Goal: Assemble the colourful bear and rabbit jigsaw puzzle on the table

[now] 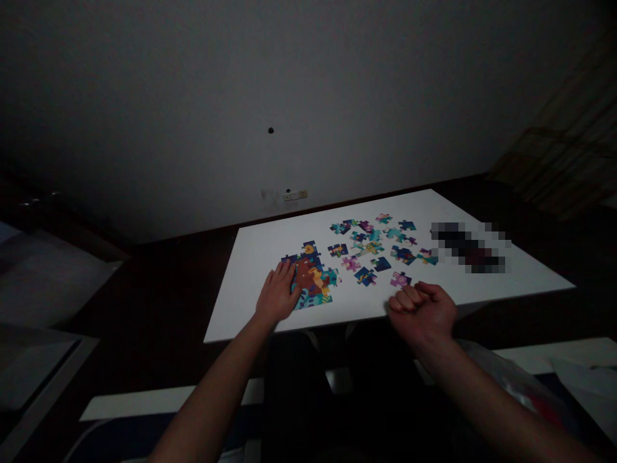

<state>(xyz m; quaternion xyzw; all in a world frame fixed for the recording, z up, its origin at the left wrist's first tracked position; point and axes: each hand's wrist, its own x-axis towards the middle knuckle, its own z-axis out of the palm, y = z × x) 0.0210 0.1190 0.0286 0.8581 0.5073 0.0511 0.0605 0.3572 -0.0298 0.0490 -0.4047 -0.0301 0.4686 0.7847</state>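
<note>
My left hand [278, 292] lies flat, fingers stretched out, across the left edge of a partly joined jigsaw puzzle [308, 273] with a brown animal on a dark blue and teal ground. Near the table's front edge, my right hand [421, 312] is closed with its fingers curled in. Whatever it may hold is hidden. Just beyond its knuckles lies a pink-purple puzzle piece [400, 279]. Several loose puzzle pieces [366, 276] are spread to the right of the joined part, some overlapping.
The white table [241, 315] stands near a grey wall [193, 128] with a socket strip [295, 195]. A pixelated patch covers something dark on the table's right side. A clear plastic bag [511, 373] is below my right forearm. A curtain hangs at the far right.
</note>
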